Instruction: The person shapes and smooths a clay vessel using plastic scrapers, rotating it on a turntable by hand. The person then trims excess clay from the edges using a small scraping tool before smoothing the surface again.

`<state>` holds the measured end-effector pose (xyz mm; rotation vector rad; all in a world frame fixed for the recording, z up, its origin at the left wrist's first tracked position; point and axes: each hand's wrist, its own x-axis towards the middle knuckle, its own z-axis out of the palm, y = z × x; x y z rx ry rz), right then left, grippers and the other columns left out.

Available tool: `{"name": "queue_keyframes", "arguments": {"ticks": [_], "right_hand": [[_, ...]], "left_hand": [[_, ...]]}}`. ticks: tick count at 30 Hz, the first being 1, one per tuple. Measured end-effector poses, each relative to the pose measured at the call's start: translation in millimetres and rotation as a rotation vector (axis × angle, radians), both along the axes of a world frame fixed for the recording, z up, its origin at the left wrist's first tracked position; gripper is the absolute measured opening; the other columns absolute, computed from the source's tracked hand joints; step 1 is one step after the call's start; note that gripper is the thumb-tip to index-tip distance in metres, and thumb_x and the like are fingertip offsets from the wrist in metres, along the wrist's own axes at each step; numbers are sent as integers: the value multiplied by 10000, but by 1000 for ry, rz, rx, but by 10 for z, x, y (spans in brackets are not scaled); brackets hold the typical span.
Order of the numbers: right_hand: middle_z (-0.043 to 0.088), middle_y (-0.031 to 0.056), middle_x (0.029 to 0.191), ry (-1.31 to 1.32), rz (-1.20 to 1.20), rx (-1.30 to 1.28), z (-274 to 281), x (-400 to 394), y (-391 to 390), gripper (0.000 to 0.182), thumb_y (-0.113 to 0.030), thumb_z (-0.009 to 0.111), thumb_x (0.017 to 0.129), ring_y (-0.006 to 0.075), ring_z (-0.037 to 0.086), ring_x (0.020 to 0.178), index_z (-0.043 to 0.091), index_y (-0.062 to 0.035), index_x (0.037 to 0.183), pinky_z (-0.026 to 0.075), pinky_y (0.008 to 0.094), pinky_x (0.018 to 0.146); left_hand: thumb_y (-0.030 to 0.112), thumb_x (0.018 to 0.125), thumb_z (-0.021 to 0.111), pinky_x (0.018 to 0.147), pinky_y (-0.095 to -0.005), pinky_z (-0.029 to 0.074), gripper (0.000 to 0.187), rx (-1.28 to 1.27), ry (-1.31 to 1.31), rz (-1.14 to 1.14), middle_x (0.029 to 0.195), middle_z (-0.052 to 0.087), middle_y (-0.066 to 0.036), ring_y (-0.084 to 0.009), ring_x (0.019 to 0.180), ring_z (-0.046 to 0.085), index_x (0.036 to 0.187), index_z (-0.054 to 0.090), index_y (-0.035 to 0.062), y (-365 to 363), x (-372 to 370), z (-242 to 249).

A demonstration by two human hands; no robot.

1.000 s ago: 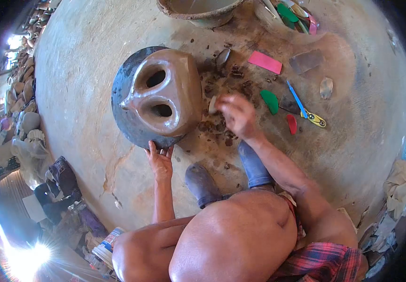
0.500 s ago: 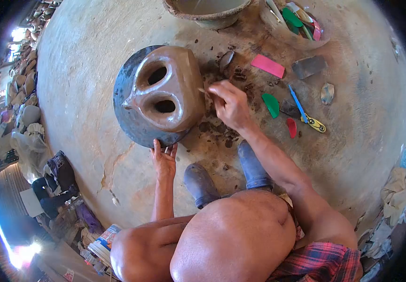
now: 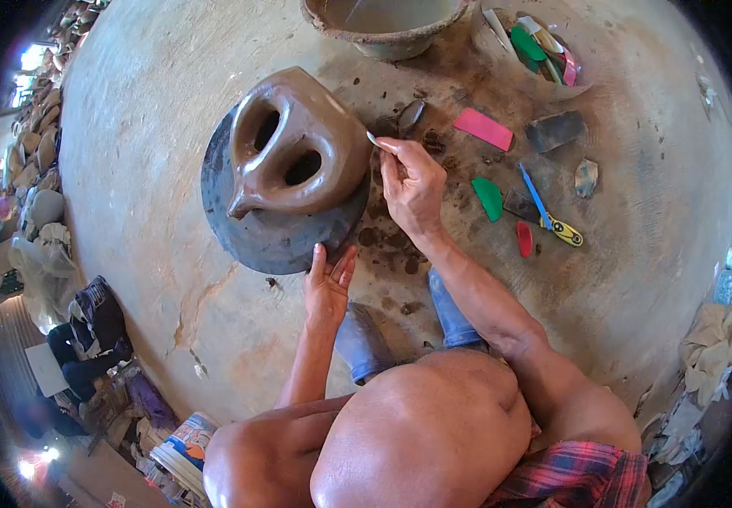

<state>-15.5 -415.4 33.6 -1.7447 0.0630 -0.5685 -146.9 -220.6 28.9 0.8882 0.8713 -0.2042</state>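
Observation:
A wet brown clay piece (image 3: 341,127) with two oval holes and a pointed spout-like end rests on a dark round turntable (image 3: 277,245). At the turntable's near rim, my left hand (image 3: 329,288) has its thumb and fingers gripping the edge. My right hand (image 3: 414,182) is closed in a pinch on a small pale pointed tool (image 3: 371,138). The tool's tip meets or nearly meets the clay's right side; its exact kind is hidden by my fingers.
Right of the clay lie a pink rectangular scraper (image 3: 484,129), a green scraper (image 3: 487,199), a red scraper (image 3: 524,239), a dark block (image 3: 555,131) and a yellow-handled cutter (image 3: 566,233). A basin (image 3: 396,46) and a container of tools (image 3: 510,63) stand behind. Clay scraps litter the floor.
The turntable and clay have rotated, swinging the spout-like end nearer to me. My left hand has shifted right along the rim. My right hand stays beside the clay with the tool.

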Motion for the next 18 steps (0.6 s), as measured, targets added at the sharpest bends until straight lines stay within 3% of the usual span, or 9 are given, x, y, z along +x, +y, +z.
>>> {"name": "queue_keyframes", "arguments": {"ticks": [5,7,12,15,18], "right_hand": [[762,121,1010,-98,-34,-112,12,58,59,236,67,715,943,219,755,803,783,-62,1129,600,321,695],[751,141,1018,-126,-11,-170,-3,-17,80,236,30,742,916,324,762,868,792,-67,1125,624,392,733],[763,157,1039,-126,70,-245,59,-171,15,188,9,748,920,333,775,892,788,-51,1094,640,398,763],[772,163,1011,-112,-105,-181,58,111,-30,127,16,736,923,344,776,887,758,-24,1041,638,413,761],[767,157,1010,-142,-45,-155,31,358,-14,235,26,732,910,328,774,881,783,-40,1130,633,402,760]], "left_hand": [[435,1065,691,914,-325,646,506,-23,17,-22,1262,737,-160,-272,1165,742,1309,635,-3,-96,29,-37],[442,1057,701,901,-320,646,510,-19,34,-14,1256,739,-157,-274,1163,742,1303,640,-1,-155,55,-34],[447,1043,722,867,-313,650,519,-53,88,-18,1245,740,-159,-280,1156,744,1285,651,-6,-174,85,15],[486,1032,720,897,-285,637,595,-12,101,-41,1301,712,-184,-272,1195,722,1319,632,-28,-154,65,2],[489,1024,731,892,-289,639,610,-2,123,-32,1297,707,-196,-277,1184,725,1336,622,-23,-142,78,-9]]}}
